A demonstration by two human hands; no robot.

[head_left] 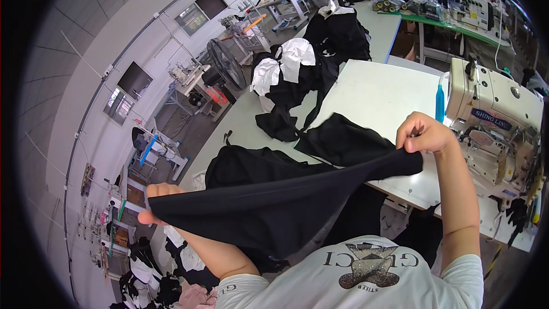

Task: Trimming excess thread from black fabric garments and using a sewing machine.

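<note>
While we stretch it taut in the air above our lap, the black fabric piece [274, 206] runs as a long, smooth, matte band from lower left to upper right, its lower edge sagging into a soft fold. Our left hand [153, 203] is closed over one end, fingers mostly hidden behind the cloth. Our right hand [423, 134] pinches the other end shut between thumb and fingers, just in front of the cream sewing machine [494, 123]. Beneath lies the white worktop [377, 94], with more dark cloth heaped on it [343, 140]. Farther back, black and white garments [297, 68] pile up; their shapes are hard to separate. The machine's right side is cut off by the dark rim.
</note>
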